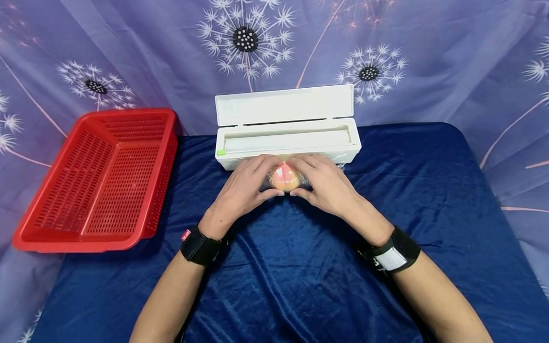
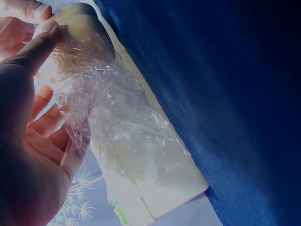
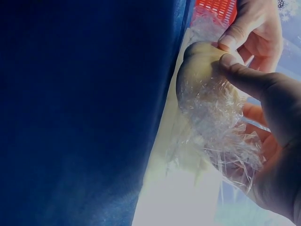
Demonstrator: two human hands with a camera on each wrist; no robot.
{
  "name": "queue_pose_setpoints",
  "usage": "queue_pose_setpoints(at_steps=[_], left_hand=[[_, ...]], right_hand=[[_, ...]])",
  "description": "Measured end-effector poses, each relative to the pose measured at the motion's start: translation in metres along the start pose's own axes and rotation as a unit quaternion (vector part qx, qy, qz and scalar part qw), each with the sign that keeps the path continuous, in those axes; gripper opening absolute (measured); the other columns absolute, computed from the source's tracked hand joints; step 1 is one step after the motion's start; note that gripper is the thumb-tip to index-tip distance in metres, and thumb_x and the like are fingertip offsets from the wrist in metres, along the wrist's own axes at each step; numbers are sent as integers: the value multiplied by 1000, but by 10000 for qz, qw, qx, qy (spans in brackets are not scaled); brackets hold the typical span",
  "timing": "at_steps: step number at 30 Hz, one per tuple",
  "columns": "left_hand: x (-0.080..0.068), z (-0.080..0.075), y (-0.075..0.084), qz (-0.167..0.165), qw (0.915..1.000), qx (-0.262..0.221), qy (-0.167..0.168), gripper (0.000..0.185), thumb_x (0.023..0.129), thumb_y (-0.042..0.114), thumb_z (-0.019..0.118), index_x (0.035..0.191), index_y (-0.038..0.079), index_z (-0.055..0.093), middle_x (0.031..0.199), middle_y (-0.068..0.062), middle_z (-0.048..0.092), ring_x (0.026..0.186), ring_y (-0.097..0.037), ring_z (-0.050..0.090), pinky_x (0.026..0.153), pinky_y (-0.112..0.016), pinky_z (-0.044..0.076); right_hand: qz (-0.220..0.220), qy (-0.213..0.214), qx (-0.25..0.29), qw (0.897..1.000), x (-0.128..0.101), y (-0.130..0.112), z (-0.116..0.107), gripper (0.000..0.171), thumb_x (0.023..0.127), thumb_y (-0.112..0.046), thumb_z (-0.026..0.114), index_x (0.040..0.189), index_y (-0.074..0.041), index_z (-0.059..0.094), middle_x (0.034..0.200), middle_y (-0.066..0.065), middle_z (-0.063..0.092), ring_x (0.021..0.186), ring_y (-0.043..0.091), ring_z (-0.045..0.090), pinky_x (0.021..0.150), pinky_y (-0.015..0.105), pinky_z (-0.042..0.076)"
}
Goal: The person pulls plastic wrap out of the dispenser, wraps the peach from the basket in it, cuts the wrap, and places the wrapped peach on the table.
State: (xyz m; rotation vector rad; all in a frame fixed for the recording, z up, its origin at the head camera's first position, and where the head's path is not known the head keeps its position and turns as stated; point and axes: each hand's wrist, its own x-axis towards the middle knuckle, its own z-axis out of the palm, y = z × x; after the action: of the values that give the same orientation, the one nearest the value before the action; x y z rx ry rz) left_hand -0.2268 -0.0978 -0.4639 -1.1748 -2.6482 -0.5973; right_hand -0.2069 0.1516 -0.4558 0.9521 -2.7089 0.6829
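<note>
Your left hand and right hand meet at the middle of the table, cupped from either side round a peach that sits on the blue cloth just in front of the white box. Both hands are closed round the fruit: fingers curl over its far side and the thumbs press in at the near side, with the tips of the two thumbs close together.

The peach is covered in clear film. In the left wrist view the film lies crumpled over the fruit and trails back toward the box; your left thumb presses it against the fruit. In the right wrist view the film bunches in folds against your right palm, and your right thumb pins it to the peach.

The box stands with its lid open and tilted back against the patterned curtain; a small green tab shows at its left end. A red basket stands at the left edge of the table, well apart from the hands. Each wrist carries a black strap.
</note>
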Motion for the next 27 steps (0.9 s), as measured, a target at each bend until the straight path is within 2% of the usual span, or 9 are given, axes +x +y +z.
queue_pose_setpoints(at_steps=[8,19,27], left_hand=[[1,0,0,18,10000,-70,-11,68,90,41,86,144,12,56,137,-6,63,118,-25,63,105,-45,49],[1,1,0,20,9999,-151,-51,66,92,40,84,144,11,56,138,-7,63,114,-25,65,101,-42,51],[1,0,2,-84,9996,-228,-147,65,94,40,82,146,11,55,140,-8,61,117,-27,64,101,-44,50]], right_hand=[[58,-53,267,9996,1,3,0,70,83,-27,94,141,-4,63,136,16,67,127,36,64,108,53,48],[138,-235,323,9991,0,2,-1,71,88,-28,90,147,-3,59,143,18,64,132,37,61,111,53,46],[239,-333,337,9986,0,4,1,71,90,-29,88,148,-3,58,143,17,63,133,37,59,111,53,46]])
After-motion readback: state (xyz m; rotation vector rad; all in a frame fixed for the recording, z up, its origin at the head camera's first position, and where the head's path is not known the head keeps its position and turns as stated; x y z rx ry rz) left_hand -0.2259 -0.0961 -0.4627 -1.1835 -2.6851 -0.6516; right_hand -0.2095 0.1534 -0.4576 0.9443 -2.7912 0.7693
